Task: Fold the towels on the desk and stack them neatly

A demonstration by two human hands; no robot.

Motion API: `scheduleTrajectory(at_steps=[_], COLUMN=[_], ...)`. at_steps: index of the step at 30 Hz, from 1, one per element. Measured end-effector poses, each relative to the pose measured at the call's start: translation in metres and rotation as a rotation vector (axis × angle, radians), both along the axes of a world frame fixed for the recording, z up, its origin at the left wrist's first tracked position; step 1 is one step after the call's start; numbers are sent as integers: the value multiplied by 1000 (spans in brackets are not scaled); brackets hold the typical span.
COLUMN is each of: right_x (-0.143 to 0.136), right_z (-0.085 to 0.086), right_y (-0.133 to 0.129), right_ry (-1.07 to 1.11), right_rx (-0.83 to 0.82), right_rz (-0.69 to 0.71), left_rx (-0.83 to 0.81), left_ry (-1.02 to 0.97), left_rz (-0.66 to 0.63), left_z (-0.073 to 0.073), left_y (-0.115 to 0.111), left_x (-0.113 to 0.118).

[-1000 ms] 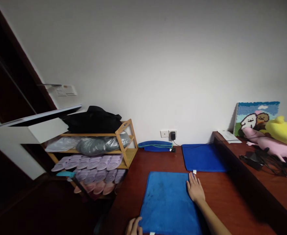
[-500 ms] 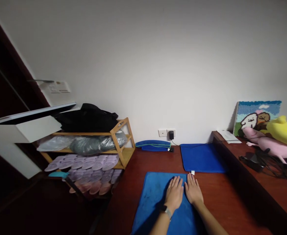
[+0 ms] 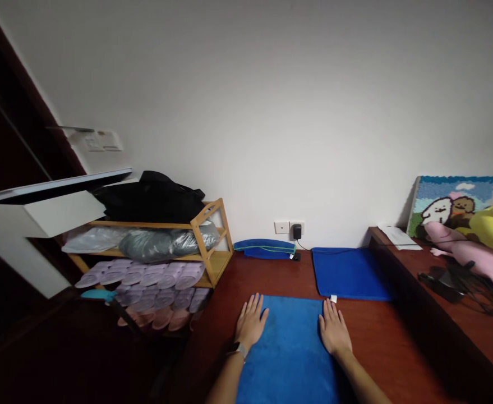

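A blue cloth (image 3: 290, 342) lies spread out flat on the reddish-brown wooden table (image 3: 376, 331). My left hand (image 3: 251, 324) rests palm down over its far left corner, fingers stretched out and the thumb apart; a watch is on that wrist. At the far right corner, my right hand (image 3: 333, 328) lies flat with its fingers extended, close to a small white tag. Neither hand grips anything. Just beyond the right hand, a second, darker blue cloth (image 3: 353, 272) lies flat on the table.
A folded blue cloth with green edging (image 3: 265, 248) lies against the wall by a plugged-in charger (image 3: 297, 231). At left stands a wooden rack (image 3: 219, 264) with slippers (image 3: 153, 273) and a black bag (image 3: 153, 202). On the right, a raised ledge holds plush toys (image 3: 467, 249) and cables.
My left hand has slid left across the cloth, from beside the right hand to the far left corner. The right hand stays at its corner. The view has shifted slightly.
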State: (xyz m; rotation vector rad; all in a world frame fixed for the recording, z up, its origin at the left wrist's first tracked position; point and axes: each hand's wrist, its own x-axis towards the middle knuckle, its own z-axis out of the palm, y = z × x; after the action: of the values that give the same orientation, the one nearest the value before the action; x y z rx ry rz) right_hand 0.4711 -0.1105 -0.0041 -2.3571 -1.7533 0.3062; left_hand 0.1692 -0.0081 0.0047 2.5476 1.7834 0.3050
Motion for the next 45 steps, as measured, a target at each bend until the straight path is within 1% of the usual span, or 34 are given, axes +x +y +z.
scheduleTrajectory(at_steps=[1, 3, 6, 9, 11, 13, 15, 17, 19, 21, 22, 23, 25, 26, 27, 28, 30, 33, 36, 38, 39, 41, 43, 45], right_x=[0, -1, 0, 1, 0, -3, -7, -12, -15, -15, -15, -15, -14, -14, -14, -14, -15, -15, -16, -16, -16, -17, -20, -25], right_z=[1, 4, 12, 22, 25, 25, 20, 16, 13, 13, 13, 13, 14, 15, 15, 15, 15, 14, 14, 15, 17, 22, 27, 29], right_y=[0, 1, 2, 0, -7, -16, -25, -31, -34, -35, -35, -35, -35, -35, -35, -35, -35, -35, -34, -32, -32, -32, -36, -47], right_ry=[-1, -8, -11, 46, 87, 104, 96, 81, 64, 56, 52, 49, 42, 39, 36, 34, 31, 32, 35, 29, 24, 18, 24, 29], right_rx=[-8, -24, -52, -96, -78, -39, -21, -22, -10, -2, 0, 0, -6, -9, -13, -16, -19, -10, -9, -18, -24, -40, -55, -44], right_rz=[-2, -6, -10, -9, -4, 8, 26, 31, 28, 17, 14, 14, 18, 20, 22, 21, 14, 5, 3, 5, 7, 6, -14, -44], left_rx=[14, 32, 36, 21, 8, 7, 54, 141, 191, 154, 115, 74, -5, -35, -56, -68, -74, -46, -9, 14, 24, 37, 45, 45], left_ry=[-2, -10, -14, 0, 14, 22, 6, -38, -81, -98, -101, -106, -119, -125, -128, -128, -109, -53, -6, 8, 10, 14, 15, 21], left_rz=[11, 25, 39, 47, 53, 64, 55, -1, -125, -282, -346, -384, -390, -372, -348, -323, -271, -138, 16, 73, 86, 95, 96, 100], left_z=[-2, -7, -10, -6, -2, 4, 9, 13, 14, 11, 8, 5, -2, -5, -6, -7, -6, -4, -6, -8, -9, -10, -8, -4], left_y=[2, 2, -3, -6, -6, -6, -9, -20, -38, -63, -75, -87, -105, -110, -113, -114, -109, -97, -87, -85, -85, -88, -91, -94], left_x=[-7, -13, -11, -8, -9, -11, -8, 5, 31, 67, 85, 102, 127, 133, 134, 130, 109, 56, 0, -24, -31, -37, -35, -31])
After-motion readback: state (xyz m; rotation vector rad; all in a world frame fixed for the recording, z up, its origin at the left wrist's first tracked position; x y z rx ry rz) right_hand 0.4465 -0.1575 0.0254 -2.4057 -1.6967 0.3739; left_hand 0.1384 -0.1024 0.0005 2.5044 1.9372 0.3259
